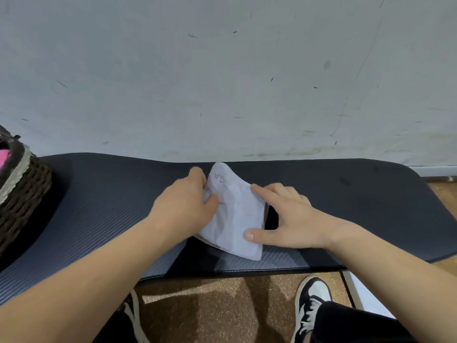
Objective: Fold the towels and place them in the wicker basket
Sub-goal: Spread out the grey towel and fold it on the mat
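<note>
Your black-and-white shoe (312, 302) stands on the brown speckled floor (222, 305), on the near side of your grip and below it, with your two bare forearms reaching out above.

Your left hand (188, 201) clenches the towel (235, 219) at its left edge, with the thumb on top of the cloth and the fingers curled round behind it. That grip lifts the far part of the towel off the dark ribbed mat (99, 194).

Directly right of the grip, your right hand (289, 216) lies spread against the towel's other edge. Its straight index finger touches the upper right edge and the thumb presses flat on the near right corner, so it grasps nothing.

The pale towel is partly folded between your two hands, and faint printed letters show just beyond your left thumb.

Well to the left of the grip, the wicker basket (24, 191) sits on the same mat at the picture's edge, with something pink (3, 155) inside it.
</note>
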Tool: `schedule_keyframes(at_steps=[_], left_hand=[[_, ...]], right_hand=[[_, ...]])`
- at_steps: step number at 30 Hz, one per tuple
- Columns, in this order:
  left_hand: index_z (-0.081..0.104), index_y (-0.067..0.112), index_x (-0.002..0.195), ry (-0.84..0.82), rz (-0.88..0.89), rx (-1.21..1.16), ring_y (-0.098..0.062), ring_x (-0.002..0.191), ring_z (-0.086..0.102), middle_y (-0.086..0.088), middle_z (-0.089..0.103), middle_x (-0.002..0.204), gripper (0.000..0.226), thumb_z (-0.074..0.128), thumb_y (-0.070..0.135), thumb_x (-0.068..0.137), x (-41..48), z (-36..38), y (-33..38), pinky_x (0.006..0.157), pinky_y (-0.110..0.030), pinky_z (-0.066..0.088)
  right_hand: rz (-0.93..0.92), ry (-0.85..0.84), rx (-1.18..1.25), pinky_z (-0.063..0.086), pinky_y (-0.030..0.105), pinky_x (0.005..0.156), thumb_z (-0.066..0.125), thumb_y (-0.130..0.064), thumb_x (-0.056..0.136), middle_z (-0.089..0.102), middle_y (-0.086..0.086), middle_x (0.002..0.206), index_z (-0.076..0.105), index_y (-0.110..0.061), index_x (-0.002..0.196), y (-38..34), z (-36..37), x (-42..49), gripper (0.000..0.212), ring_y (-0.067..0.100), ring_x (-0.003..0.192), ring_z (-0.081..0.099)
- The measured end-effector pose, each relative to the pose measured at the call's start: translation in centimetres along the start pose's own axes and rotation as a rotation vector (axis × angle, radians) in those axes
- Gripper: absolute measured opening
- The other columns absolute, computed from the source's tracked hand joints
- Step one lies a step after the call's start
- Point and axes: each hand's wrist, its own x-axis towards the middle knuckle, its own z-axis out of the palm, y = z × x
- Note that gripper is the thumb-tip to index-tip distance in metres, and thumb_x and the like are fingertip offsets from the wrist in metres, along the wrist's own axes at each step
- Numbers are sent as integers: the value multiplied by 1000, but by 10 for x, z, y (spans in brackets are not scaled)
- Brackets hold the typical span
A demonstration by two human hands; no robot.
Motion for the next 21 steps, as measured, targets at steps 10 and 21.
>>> schedule_keyframes(at_steps=[10,21], left_hand=[[52,25,114,45,282,243,-14,86,49,7,43,104,31,49,49,95,-26,-12,48,67,-32,45],[62,19,129,118,569,250,-27,114,53,-3,55,130,39,49,37,96,-28,36,27,88,-45,55]], right_hand=[[25,69,-9,20,38,113,61,-85,67,32,-19,133,22,-35,159,-2,11,5,112,12,134,25],[107,129,200,29,28,110,63,-28,95,47,-9,137,55,-30,142,21,-4,8,48,18,135,34]])
